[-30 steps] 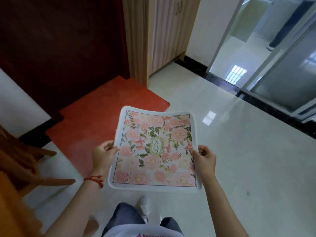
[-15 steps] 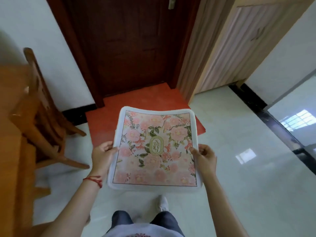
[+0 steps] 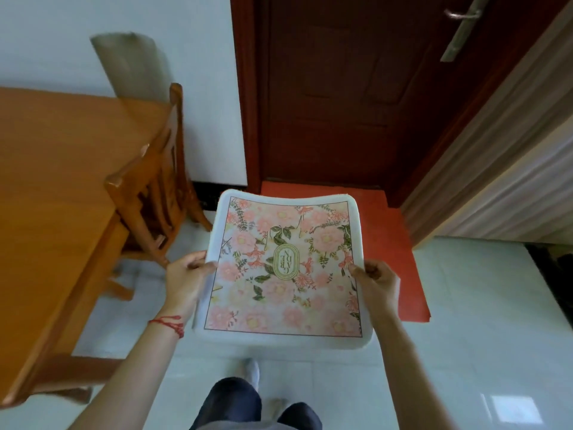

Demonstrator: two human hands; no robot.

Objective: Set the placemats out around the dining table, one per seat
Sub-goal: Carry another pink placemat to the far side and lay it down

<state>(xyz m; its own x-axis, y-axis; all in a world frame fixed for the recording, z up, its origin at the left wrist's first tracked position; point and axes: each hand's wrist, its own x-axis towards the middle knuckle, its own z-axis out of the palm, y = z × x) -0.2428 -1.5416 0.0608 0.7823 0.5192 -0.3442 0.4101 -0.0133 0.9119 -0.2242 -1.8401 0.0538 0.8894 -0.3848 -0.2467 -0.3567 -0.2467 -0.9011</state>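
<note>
I hold a floral placemat (image 3: 285, 268), pink flowers with a white border, flat in front of me above the floor. It looks like a stack, but I cannot tell how many. My left hand (image 3: 186, 279) grips its left edge and my right hand (image 3: 376, 282) grips its right edge. The wooden dining table (image 3: 52, 187) fills the left side of the view, with no placemat on the part I see. A wooden chair (image 3: 152, 184) is tucked against the table's right edge.
A dark red door (image 3: 356, 97) stands straight ahead with an orange-red doormat (image 3: 397, 243) before it. A ribbed wooden cabinet (image 3: 508, 181) is at the right. Glossy pale floor tiles (image 3: 480, 321) stretch to the right. My legs and a foot show at the bottom.
My view has swung left: the glass doors left the frame, and the door, chair and table came in. Both hands keep the same hold on the placemat.
</note>
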